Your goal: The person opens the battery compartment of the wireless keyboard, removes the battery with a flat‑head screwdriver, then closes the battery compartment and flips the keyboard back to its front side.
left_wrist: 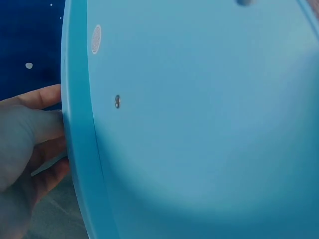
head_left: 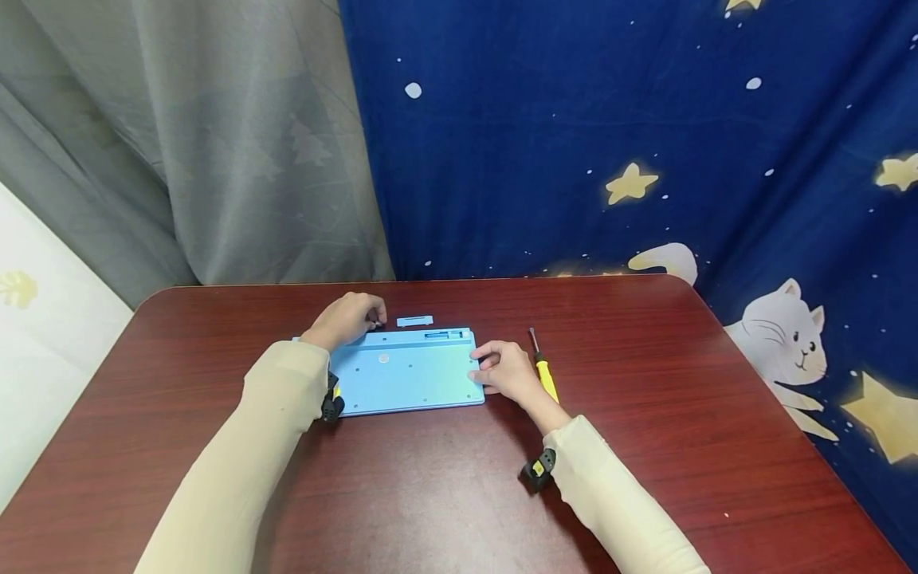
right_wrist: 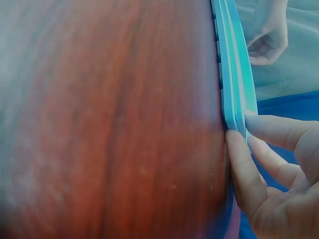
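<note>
Head view: we observe the right hand pinching the right end of a light-blue keyboard; the right wrist view shows fingertips against the back panel and a digit at the lower edge near the corner. We see the keyboard lying face down between the two hands, its keys toward the table. The left hand sits over the far-left edge with curled fingers. In the left wrist view its fingertips pass behind the keyboard's edge, so we cannot tell whether they grip anything.

Just to the right of the left fingertips, apart from the keyboard's far edge, we locate a blue battery cover. Beyond and slightly left of the right fingertips, we note the exposed battery compartment. Nearer to us than the left fingertips is a round white sticker on the back panel.

To the right of the right fingers, beside the hand, we find a screwdriver with a yellow handle, its shaft directed away from us. Farther outward from both hands, we identify the reddish-brown wooden table, then a grey curtain and a star-patterned blue curtain past its far edge.
</note>
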### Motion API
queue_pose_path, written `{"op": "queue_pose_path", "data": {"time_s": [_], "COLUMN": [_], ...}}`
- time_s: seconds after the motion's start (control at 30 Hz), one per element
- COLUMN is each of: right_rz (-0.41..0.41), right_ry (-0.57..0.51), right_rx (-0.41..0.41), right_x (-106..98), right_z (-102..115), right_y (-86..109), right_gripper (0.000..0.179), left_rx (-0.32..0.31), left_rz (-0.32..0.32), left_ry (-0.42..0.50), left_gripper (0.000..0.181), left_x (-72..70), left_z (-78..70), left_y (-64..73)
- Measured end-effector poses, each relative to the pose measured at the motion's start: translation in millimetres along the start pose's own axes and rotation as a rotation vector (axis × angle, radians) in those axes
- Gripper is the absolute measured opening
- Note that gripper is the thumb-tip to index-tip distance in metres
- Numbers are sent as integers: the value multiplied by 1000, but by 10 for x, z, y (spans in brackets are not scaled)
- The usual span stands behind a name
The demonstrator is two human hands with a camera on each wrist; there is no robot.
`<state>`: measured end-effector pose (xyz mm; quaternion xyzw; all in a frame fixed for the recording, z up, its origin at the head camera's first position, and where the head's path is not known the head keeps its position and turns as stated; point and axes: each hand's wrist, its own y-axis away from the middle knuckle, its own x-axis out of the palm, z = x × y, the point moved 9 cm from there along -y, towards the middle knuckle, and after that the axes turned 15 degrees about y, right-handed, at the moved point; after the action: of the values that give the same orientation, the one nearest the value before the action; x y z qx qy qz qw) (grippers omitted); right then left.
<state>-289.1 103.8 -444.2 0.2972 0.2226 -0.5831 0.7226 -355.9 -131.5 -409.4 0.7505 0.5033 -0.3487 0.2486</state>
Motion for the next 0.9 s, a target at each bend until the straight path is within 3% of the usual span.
{"op": "queue_pose_path", "data": {"time_s": [0.9], "right_rz": [1], "right_ry": [8], "right_rx": [-21], "right_x": [6], "right_z": [13], "right_y": [8], "right_gripper": [27], "left_rx": [-2], "left_rz": [-3], "left_ry": [50], "left_gripper": [18], "left_x": [1], "left_z": [68], "left_y": [-10]}}
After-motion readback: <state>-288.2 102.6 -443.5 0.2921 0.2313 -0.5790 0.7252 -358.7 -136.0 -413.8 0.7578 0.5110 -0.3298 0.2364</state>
